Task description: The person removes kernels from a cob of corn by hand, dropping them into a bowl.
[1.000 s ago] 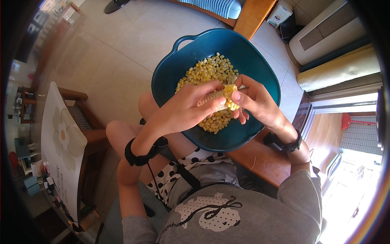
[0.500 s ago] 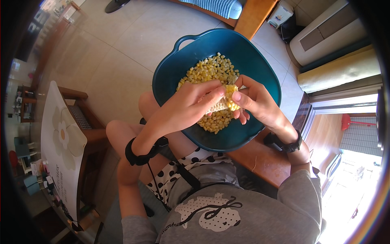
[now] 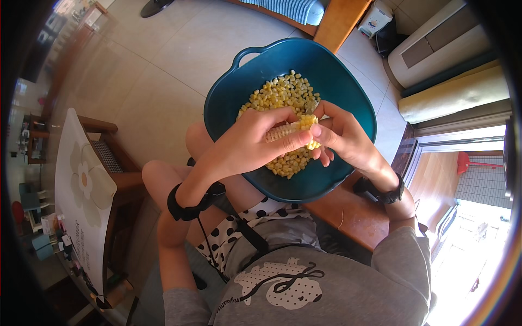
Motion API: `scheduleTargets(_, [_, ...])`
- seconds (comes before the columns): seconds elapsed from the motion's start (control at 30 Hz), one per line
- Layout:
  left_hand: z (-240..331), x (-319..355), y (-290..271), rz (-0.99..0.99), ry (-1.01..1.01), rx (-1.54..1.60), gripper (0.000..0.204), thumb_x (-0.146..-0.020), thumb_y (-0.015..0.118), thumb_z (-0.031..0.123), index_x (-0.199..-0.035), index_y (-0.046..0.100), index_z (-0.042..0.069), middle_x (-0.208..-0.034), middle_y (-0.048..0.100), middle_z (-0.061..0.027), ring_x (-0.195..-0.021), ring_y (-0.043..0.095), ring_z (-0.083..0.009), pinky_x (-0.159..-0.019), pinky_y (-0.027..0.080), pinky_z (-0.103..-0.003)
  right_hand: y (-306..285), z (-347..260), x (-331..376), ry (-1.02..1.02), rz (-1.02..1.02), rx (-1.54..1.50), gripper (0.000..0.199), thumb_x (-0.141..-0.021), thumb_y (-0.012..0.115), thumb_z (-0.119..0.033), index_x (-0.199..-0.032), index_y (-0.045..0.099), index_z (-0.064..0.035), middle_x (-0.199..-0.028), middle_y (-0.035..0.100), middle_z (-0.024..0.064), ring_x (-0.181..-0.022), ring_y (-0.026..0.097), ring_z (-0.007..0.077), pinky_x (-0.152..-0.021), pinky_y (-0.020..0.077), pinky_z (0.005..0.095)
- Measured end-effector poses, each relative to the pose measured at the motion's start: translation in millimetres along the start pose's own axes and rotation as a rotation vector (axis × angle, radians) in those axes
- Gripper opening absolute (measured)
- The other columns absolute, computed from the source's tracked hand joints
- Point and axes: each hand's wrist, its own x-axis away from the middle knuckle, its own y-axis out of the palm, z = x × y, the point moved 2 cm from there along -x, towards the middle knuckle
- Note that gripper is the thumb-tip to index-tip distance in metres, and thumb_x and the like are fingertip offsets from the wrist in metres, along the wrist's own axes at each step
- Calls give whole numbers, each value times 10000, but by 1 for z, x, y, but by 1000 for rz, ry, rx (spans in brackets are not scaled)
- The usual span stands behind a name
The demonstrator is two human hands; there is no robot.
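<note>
Over a dark teal basin (image 3: 337, 70) I hold a corn cob (image 3: 283, 132) in both hands. Its left part is stripped pale, while yellow kernels still sit on the right end. My left hand (image 3: 247, 138) is closed around the bare part, its thumb stretched along the near side to the kernels. My right hand (image 3: 340, 133) grips the kernelled end, thumb on top and fingers curled behind. Loose corn kernels (image 3: 280, 92) are heaped in the basin below, partly hidden by my hands. Each wrist wears a black band.
The basin rests at my lap, its handle at the far left. A brown wooden surface (image 3: 359, 217) lies under its right side. On the left stands a wooden table or stool (image 3: 125, 185) beside a white flower-patterned cover (image 3: 81, 163). Pale floor tiles (image 3: 168, 54) stretch beyond.
My left hand has opened slightly around the cob, and its thumb has slid right toward my right thumb. More of the bare cob shows. The right hand has hardly moved.
</note>
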Motion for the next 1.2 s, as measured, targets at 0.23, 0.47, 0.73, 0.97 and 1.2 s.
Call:
scheduleTargets(0.23, [1,-1,-1,-29,-4,65,339,-937,559,336,-954,604,0,-670,581,-33,-604,522,-79,-550,413,-240,-1,0,0,4,7,13,463,-861,638,-458,-875,484,-22,-602,597,71,-444,529,92,-406,363,187])
scheduleTargets(0.47, [3,0,1,-5,-30,101,300,-968,509,274,-998,603,-9,-706,597,-32,-601,541,-67,-501,426,-222,1,0,0,3,29,1,462,-865,631,-461,-857,481,-24,-593,592,67,-441,527,91,-401,362,189])
scheduleTargets(0.73, [-7,0,-2,77,-118,188,257,-983,450,214,-1061,581,7,-717,606,-35,-553,553,-74,-436,407,-215,3,-2,1,6,-3,-13,480,-882,613,-448,-1020,462,-13,-631,590,62,-486,548,96,-436,380,191])
scheduleTargets(0.97, [1,0,-5,140,-167,322,235,-978,448,260,-1024,565,61,-691,587,-33,-503,526,-65,-413,384,-211,1,-2,0,12,27,-2,499,-901,583,-449,-1108,459,-13,-639,588,57,-496,554,100,-446,385,194])
scheduleTargets(1.2, [-2,-2,-1,61,116,55,303,-892,633,284,-999,567,7,-777,648,-81,-686,626,-109,-603,478,-247,0,-2,0,15,27,17,527,-892,558,-513,-1046,483,-15,-616,590,63,-472,548,102,-426,379,194])
